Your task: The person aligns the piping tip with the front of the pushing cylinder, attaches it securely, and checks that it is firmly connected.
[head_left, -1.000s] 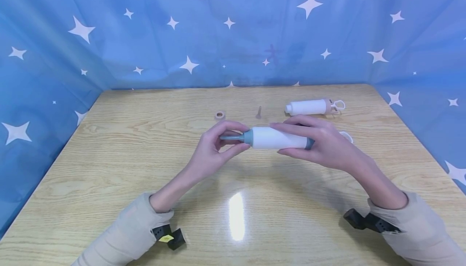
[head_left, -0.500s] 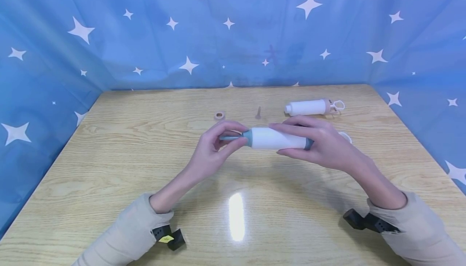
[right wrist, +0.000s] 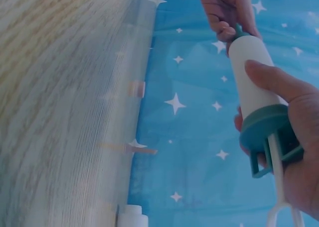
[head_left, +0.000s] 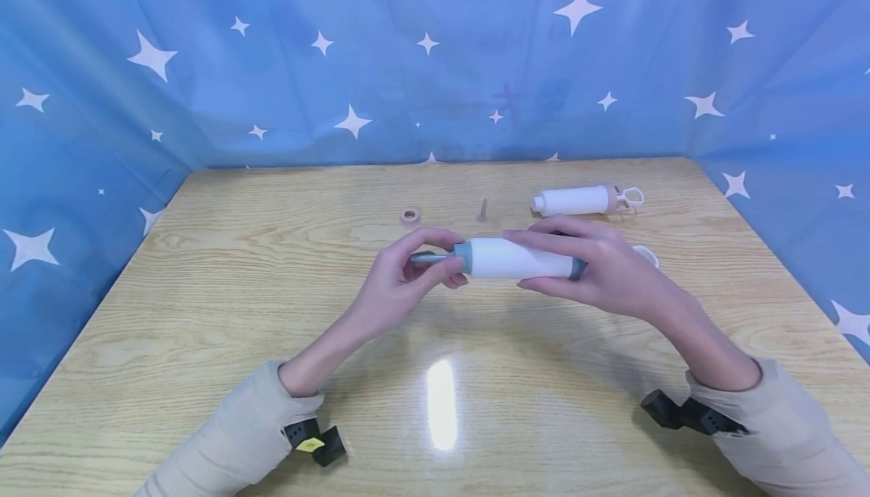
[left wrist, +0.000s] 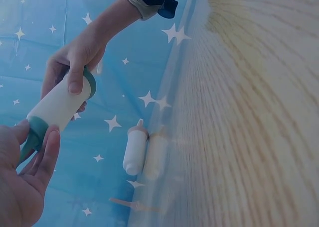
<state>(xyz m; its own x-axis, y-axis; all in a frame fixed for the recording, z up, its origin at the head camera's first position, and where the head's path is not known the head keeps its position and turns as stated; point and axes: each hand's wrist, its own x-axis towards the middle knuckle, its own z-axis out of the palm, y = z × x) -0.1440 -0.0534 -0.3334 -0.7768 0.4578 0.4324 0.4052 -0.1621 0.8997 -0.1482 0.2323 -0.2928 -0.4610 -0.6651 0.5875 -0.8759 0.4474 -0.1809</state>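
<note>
A white piping syringe (head_left: 506,258) with teal ends is held level above the table between both hands. My left hand (head_left: 394,270) pinches its teal nozzle cap (left wrist: 37,127) with thumb and fingers, and the thin nozzle (head_left: 430,258) points back toward that palm. Around the barrel, near the other end, my right hand (head_left: 605,263) keeps its grip. The right wrist view shows the teal collar (right wrist: 264,120) with its side loops beside that palm. A white plunger rod (right wrist: 275,162) runs out of the collar to a ring handle, partly cut off by the frame.
Behind the right hand lies a second white syringe (head_left: 576,201) with a pinkish collar and ring handle. A small pinkish ring (head_left: 410,214) and a narrow pinkish nozzle (head_left: 482,211) rest further left on the wooden table (head_left: 238,255). A blue star-patterned curtain (head_left: 285,66) hangs behind.
The left fingers have shifted around the nozzle cap: the thumb has moved up over it and fingertips now show below. The right hand and the barrel have stayed in place.
</note>
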